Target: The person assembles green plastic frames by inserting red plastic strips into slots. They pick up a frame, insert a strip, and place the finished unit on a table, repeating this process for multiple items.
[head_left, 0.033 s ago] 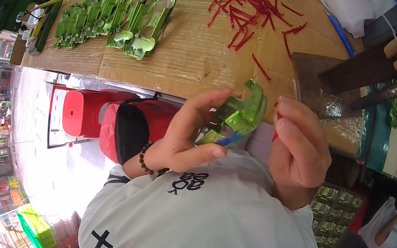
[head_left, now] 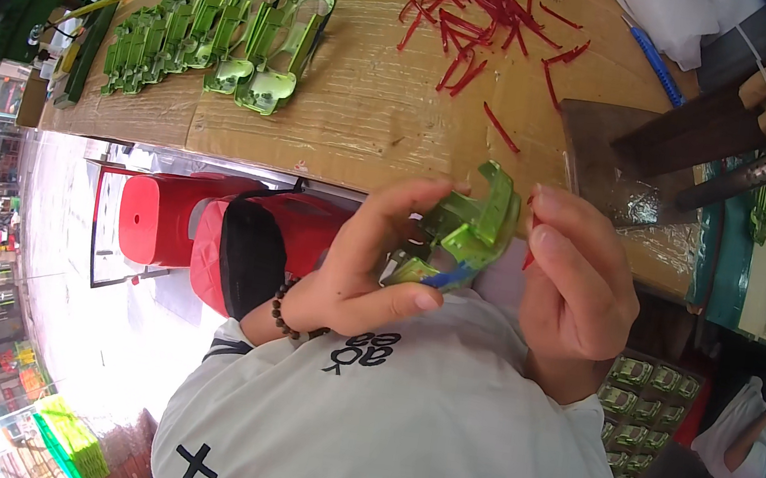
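My left hand (head_left: 371, 257) holds a green translucent plastic part (head_left: 476, 227) above my lap, its thumb and fingers curled around one end. The part is curved, with cut-outs and a blue patch near its lower side. Close beside it, my right hand (head_left: 581, 275) pinches a thin red strip (head_left: 532, 230) between thumb and fingertips. A small gap separates the strip from the green part. On the table lies a loose pile of similar red strips (head_left: 499, 22), with one single strip (head_left: 501, 127) nearer to me.
A row of green plastic parts (head_left: 272, 50) stands on the cardboard-covered table (head_left: 352, 109). A blue pen-like tool (head_left: 656, 62) and a dark metal press-like fixture (head_left: 665, 150) are at right. Red stools (head_left: 173, 216) stand below left. A tray of green parts (head_left: 641, 408) sits lower right, near another person's arm (head_left: 747, 447).
My left hand and the green part have shifted slightly right, toward the red strip, and the part has tilted a little. My right hand stays nearly in place.
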`<state>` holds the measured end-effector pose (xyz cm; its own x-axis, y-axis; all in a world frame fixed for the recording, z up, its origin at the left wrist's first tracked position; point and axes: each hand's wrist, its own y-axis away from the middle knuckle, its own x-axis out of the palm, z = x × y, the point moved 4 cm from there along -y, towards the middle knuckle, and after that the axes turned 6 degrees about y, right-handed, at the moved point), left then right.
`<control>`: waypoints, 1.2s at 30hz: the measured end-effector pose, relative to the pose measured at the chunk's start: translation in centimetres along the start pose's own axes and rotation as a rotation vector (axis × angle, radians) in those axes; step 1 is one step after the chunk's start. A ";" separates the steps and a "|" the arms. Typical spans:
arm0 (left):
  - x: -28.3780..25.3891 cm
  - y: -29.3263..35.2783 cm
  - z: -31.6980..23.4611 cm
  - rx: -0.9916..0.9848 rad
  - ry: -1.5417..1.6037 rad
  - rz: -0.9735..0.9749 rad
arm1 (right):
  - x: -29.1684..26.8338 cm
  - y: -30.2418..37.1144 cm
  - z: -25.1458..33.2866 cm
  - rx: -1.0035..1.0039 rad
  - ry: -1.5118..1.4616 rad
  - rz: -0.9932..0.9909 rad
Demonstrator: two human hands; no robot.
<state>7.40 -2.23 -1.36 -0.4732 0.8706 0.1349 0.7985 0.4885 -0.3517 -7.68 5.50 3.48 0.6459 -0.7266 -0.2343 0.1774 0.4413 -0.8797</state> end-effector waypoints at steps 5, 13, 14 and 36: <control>0.9 -0.4 0.7 0.087 -0.010 0.025 | -0.6 0.0 0.3 0.020 0.069 0.001; 1.0 -0.2 0.5 0.065 -0.063 -0.025 | -0.7 -0.4 0.3 -0.018 0.107 0.108; 1.0 -0.2 0.5 0.057 -0.054 -0.034 | -0.7 -0.4 0.2 -0.009 0.097 0.115; 4.2 0.7 3.0 -0.838 1.474 0.386 | -2.4 0.5 -2.3 -0.019 -0.855 0.289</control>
<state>4.91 1.58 -3.80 0.1026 0.0210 0.9945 0.9604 -0.2625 -0.0935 -10.82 6.26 2.61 0.9963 0.0542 -0.0666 -0.0853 0.5313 -0.8429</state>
